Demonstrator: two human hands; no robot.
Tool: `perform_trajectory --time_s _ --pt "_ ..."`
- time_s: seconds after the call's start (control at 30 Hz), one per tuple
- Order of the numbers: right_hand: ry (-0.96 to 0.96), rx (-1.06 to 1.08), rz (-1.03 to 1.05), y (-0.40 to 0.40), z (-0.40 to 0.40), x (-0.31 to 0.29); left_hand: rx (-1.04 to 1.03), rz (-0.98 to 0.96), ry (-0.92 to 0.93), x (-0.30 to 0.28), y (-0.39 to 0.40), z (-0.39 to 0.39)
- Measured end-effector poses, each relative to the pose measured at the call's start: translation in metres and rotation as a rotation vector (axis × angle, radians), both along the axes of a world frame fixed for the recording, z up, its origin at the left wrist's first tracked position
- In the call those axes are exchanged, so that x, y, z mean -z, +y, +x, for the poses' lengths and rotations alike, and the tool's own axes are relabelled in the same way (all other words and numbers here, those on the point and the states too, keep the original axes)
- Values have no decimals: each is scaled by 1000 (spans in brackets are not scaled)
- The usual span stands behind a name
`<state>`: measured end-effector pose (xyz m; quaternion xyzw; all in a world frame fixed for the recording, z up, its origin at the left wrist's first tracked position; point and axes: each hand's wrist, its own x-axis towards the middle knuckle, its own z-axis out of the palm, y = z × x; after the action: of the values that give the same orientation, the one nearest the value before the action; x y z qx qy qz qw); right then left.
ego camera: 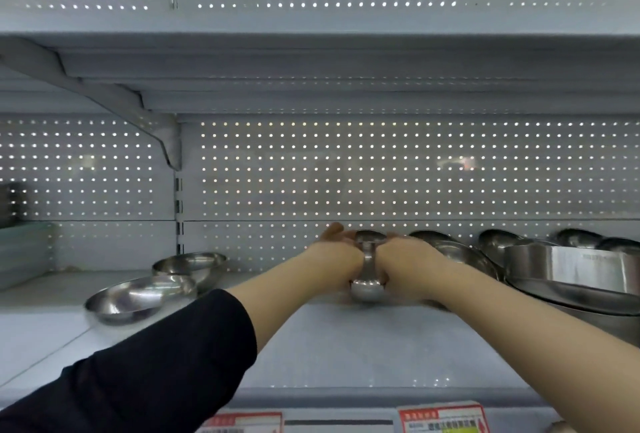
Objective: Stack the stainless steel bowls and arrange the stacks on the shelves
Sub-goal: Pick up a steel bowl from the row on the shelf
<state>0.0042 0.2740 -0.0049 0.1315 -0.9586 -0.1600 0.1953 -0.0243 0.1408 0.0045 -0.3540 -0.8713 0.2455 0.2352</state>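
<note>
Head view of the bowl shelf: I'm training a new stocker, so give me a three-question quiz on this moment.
1. True or false: both hands grip the same stack of bowls.
2. Which side of the shelf holds the large steel pot: A left, B right?
3. How many loose bowls lie left of the hands?

Key:
1. True: the left hand and right hand hold the stack of bowls.
2. B: the large steel pot is on the right.
3. Two loose bowls.
</note>
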Motion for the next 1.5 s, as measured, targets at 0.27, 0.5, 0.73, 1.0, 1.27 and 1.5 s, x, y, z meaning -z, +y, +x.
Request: perform_trajectory --time_s 0.27,0.5,0.73,1.0,1.27,1.5 --pt "40 -157 -19 -59 -13 -38 -161 -39 38 -39 -72 -5" --pt "-30 -156 -128 -107 -40 -40 -281 -21 -7 -41 -112 -30" --pt "-78 -128 -99 -126 -65 -28 -258 37 -5 -26 -127 -58" --pt "-53 -123 -108 -138 -84 -10 -266 0 -7 -12 -138 -77" --pt "-79 -122 -105 -141 -93 1 -312 -42 -25 0 -137 -79" --pt "56 -99 -155 -81 -67 -55 -72 86 264 -22 -96 -71"
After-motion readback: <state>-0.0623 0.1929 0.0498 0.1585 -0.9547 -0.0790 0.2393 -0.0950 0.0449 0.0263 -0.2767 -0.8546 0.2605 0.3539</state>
